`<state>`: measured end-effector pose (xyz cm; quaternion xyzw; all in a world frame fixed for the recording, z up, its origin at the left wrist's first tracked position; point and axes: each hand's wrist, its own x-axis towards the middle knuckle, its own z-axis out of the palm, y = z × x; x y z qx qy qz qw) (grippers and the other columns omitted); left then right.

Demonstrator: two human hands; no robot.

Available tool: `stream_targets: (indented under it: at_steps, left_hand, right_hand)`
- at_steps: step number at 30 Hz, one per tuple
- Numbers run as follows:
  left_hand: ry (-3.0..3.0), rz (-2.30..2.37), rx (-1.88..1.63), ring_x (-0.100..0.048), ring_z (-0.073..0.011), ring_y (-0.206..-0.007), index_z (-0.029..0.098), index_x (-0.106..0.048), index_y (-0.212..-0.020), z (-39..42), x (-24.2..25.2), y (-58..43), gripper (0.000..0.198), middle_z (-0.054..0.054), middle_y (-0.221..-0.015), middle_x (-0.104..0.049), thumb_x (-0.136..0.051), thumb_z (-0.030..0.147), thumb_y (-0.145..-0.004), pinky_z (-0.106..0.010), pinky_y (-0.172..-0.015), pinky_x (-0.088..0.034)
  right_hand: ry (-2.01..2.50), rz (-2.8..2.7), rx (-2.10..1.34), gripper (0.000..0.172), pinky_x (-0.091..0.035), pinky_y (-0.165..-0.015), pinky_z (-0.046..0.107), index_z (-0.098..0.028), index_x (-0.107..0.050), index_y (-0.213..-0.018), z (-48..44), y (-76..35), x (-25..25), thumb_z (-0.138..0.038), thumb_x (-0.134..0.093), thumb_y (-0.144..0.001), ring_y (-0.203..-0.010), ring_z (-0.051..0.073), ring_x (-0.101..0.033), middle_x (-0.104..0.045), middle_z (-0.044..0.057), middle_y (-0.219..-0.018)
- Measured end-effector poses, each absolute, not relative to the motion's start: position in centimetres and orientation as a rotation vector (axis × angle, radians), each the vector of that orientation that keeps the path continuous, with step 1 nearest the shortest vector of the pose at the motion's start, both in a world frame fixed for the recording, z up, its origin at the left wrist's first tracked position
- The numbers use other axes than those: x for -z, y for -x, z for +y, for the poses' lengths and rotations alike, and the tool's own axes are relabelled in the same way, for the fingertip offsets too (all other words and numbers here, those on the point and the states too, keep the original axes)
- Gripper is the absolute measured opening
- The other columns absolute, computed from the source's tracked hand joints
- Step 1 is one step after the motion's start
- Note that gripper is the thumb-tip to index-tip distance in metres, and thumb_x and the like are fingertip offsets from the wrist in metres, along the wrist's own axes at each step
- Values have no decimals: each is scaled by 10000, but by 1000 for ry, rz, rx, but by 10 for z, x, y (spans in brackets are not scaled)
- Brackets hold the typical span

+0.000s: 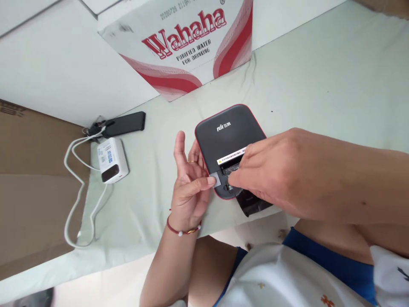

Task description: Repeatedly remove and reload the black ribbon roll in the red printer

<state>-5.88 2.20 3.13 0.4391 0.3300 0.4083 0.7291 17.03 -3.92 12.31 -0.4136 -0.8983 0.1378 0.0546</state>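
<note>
A flat dark-grey device with rounded corners and a red rim lies near the table's front edge. My left hand grips its left side, with the thumb pressed on a small grey tab and the index finger sticking up. My right hand is closed over the device's open slot, its fingertips pinched together there. What they hold is mostly hidden; something thin and clear shows by the fingertips. Below the slot, a glossy black flap sticks out past the device's front edge, partly covered by my right hand.
A Wahaha water carton stands against the white wall behind. To the left lie a black phone-like slab, a white box-shaped gadget and a looping white cable. A brown cardboard box borders the pale-green tablecloth.
</note>
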Motion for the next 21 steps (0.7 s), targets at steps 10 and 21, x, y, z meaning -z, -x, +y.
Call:
stream_targets:
  at_steps: [10,21]
  left_hand:
    - [-1009,695,-859,-462,-218,-1595,536,-421,-1610,20,-28,57,1091,47,-1706,-490,-902,107,-730,-262,-1082,-594]
    - [-1152,700,-850,-478,-248,-1593,517,-447,-1595,24,-12,60,972,6,-1717,-483,-903,249,-780,-329,-1118,-588]
  right_hand:
    - [1263,-2623,-365,263,-362,-666,309,-180,-677,-880,-24,-173,-117,-157,-467,-1036,-682,146,-526,-643,17,-765]
    - [1941,-2692,-538,308,-342,-616,306,-157,-791,-1020,24,-147,-129,-38,-523,-926,-760,188,-622,-784,119,-988]
